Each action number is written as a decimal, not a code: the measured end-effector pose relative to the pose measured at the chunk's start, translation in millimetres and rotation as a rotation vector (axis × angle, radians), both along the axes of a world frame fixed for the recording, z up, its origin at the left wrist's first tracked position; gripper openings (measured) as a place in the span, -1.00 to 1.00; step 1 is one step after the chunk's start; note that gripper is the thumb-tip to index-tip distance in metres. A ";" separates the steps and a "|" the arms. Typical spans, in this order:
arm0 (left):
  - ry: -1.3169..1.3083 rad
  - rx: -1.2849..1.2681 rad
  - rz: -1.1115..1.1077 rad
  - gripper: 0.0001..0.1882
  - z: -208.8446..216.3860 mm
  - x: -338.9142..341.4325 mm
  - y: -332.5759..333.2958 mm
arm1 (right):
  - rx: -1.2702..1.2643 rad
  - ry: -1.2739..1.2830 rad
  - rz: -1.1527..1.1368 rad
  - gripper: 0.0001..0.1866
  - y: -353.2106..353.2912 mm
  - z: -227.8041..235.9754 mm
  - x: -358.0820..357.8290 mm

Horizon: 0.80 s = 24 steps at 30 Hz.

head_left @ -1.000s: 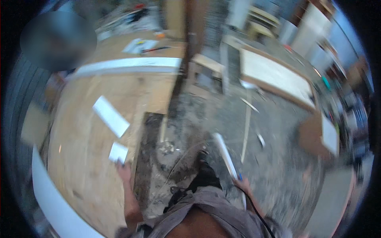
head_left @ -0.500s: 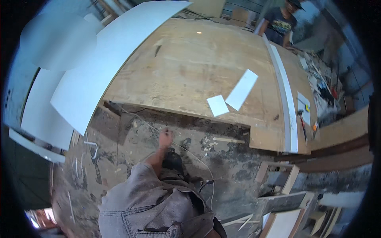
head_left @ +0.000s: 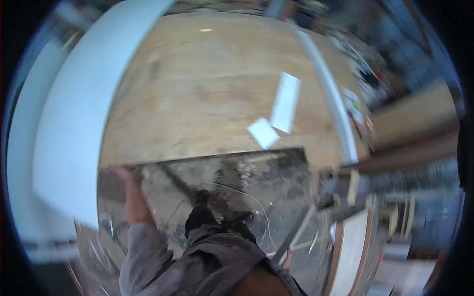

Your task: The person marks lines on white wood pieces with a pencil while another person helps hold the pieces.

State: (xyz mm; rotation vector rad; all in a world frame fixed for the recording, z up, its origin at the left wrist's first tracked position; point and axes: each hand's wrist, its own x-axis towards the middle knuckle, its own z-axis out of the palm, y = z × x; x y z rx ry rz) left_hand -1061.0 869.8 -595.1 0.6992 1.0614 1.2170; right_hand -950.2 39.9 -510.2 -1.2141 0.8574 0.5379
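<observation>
My left hand (head_left: 124,173), smeared by motion, is at the near left corner of the large wooden worktable (head_left: 197,98). It seems to touch the table edge there, close to the big white sheet (head_left: 74,108). Its fingers are too blurred to read. Low in the picture, only part of my right hand (head_left: 287,261) shows, beside the lower end of a grey strip (head_left: 298,229). Whether it grips that strip I cannot tell. A small white square piece (head_left: 263,133) and a white rectangular panel (head_left: 285,102) lie on the tabletop, almost corner to corner.
A long white strip (head_left: 328,93) runs along the table's right side, with small tools (head_left: 368,127) beyond it. White-faced boards with wooden edging (head_left: 349,246) stand at the lower right. A pale cable (head_left: 256,200) crosses the dirty floor. Another person's arm (head_left: 291,12) is at the far end.
My left hand has moved left, from above the floor to the table's corner. Part of my right hand has come into sight. The view has turned, and the person opposite is mostly cut off.
</observation>
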 end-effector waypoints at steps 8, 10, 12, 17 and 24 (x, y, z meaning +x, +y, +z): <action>0.404 -0.222 -0.053 -0.46 -12.8 4.3 33.1 | -0.461 0.076 0.275 -0.12 18.8 -52.4 -77.3; 0.464 -0.199 -0.162 -0.45 -5.0 -7.1 48.3 | -0.450 -0.051 0.288 -0.08 30.4 -51.9 -94.3; 0.691 -0.149 -0.117 -0.46 10.6 -10.9 35.4 | -0.440 0.294 0.368 0.05 42.2 -30.8 -82.2; 1.033 -0.088 -0.437 -0.47 -7.8 86.7 -84.0 | -0.485 0.283 0.267 -0.03 -9.2 -95.3 -118.5; 1.029 0.230 -1.686 -0.45 -60.6 276.2 -414.3 | -0.366 0.111 0.055 0.06 -72.0 -53.0 -62.9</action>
